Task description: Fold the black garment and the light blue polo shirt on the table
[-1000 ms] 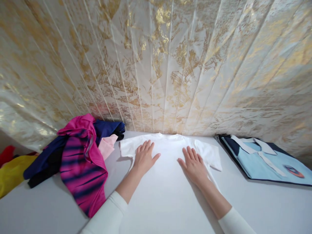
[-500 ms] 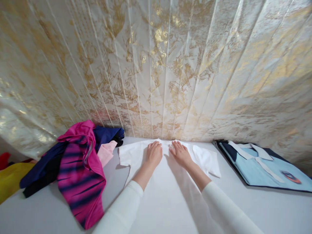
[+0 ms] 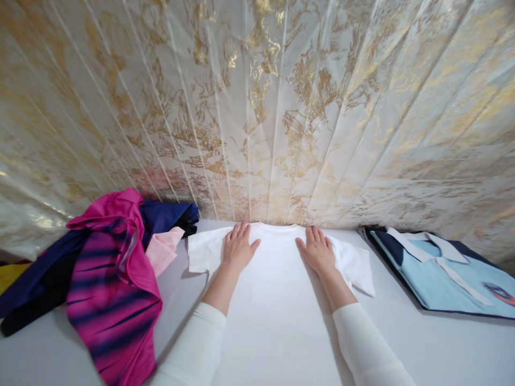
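A white T-shirt lies spread on the white table, its neckline at the far edge and its sleeves out to both sides. My left hand rests flat on the shirt's left shoulder, thumb held out from the fingers. On the opposite shoulder, my right hand lies palm down with its thumb apart. Neither hand grips the cloth. The right sleeve of the shirt is a little rumpled, and its lower part runs out of view between my forearms.
A heap of clothes with a pink and navy striped garment and a pale pink cloth is at the left. Folded light blue polo shirts are stacked at the right. Behind the table hangs a gold-patterned curtain.
My hands have moved apart, from beside the neckline out to the two shoulders, and the fingers have flattened. The collar area looks smoother. The view has shifted slightly.
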Demonstrator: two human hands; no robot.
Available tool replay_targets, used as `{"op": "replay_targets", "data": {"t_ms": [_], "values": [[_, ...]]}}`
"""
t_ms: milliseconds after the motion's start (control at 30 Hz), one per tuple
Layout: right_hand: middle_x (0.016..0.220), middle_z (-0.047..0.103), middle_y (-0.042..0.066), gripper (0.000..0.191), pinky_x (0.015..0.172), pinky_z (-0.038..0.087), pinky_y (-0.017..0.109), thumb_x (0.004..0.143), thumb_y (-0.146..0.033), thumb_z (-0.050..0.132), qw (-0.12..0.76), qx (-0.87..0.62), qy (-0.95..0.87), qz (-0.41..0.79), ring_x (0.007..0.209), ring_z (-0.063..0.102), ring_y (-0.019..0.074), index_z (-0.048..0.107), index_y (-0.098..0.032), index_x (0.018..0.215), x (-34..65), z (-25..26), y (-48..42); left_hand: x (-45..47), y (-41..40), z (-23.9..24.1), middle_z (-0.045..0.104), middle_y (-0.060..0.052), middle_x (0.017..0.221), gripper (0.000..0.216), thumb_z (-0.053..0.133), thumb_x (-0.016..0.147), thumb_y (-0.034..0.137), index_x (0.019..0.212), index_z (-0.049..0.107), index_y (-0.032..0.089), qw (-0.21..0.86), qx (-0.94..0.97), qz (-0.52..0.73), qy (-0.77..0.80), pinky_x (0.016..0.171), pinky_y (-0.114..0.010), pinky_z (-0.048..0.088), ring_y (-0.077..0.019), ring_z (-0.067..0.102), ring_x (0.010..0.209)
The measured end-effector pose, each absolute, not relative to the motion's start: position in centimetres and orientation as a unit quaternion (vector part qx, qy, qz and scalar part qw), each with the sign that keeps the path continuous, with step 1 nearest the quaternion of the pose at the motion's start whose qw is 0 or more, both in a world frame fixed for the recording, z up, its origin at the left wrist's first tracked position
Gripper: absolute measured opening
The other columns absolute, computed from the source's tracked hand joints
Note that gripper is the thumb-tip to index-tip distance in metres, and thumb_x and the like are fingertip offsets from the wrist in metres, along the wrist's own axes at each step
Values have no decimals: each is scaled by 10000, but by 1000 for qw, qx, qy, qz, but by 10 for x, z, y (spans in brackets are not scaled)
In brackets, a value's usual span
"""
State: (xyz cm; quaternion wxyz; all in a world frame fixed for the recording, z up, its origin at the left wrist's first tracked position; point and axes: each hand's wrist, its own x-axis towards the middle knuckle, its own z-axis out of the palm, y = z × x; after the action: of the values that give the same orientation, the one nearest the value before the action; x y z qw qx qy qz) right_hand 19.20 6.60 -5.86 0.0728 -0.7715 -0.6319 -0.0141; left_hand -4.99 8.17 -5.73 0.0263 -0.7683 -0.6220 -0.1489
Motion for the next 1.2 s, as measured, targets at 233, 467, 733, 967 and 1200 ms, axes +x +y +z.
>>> {"op": "replay_targets", "data": {"t_ms": [233, 467, 733, 967, 1200], "values": [[1528, 272, 147, 617, 1117, 197, 428, 955, -451, 293, 96, -765, -636, -34, 1412, 221, 265, 322, -78, 1445, 193, -54, 61, -46, 68, -47, 381, -133, 1471, 486, 386, 962, 378, 1374, 425, 123, 54, -784, -153, -599, 1077, -425, 312, -262, 318, 1373], [1518, 302, 110, 570, 1122, 221, 415, 963, -450, 277, 115, -674, -727, -67, 1410, 245, 231, 370, -138, 1432, 174, -60, -2, -60, 12, -44, 347, -108, 1492, 471, 357, 977, 345, 1394, 403, 130, 83, -813, -156, -554, 1089, -372, 325, -217, 302, 1384], [1513, 318, 98, 611, 1116, 226, 447, 946, -499, 288, 75, -713, -692, -81, 1403, 258, 258, 378, -137, 1430, 212, -76, -31, -92, 11, -51, 381, -119, 1471, 477, 402, 955, 358, 1378, 442, 141, 92, -798, -134, -581, 1062, -455, 337, -283, 340, 1361], [1490, 365, 118, 566, 1107, 242, 483, 952, -455, 310, 127, -680, -715, -106, 1406, 248, 268, 386, -148, 1422, 221, -73, -35, -93, -9, -41, 311, -116, 1505, 476, 368, 964, 282, 1404, 388, 100, 81, -820, -120, -554, 1109, -408, 276, -226, 273, 1396], [1507, 323, 65, 600, 1088, 306, 441, 956, -532, 266, 116, -581, -798, -107, 1383, 312, 234, 364, -191, 1440, 192, -81, -99, -105, -95, -56, 300, -86, 1517, 524, 342, 987, 402, 1452, 295, 166, 73, -871, -149, -463, 1081, -379, 332, -197, 285, 1391]]}}
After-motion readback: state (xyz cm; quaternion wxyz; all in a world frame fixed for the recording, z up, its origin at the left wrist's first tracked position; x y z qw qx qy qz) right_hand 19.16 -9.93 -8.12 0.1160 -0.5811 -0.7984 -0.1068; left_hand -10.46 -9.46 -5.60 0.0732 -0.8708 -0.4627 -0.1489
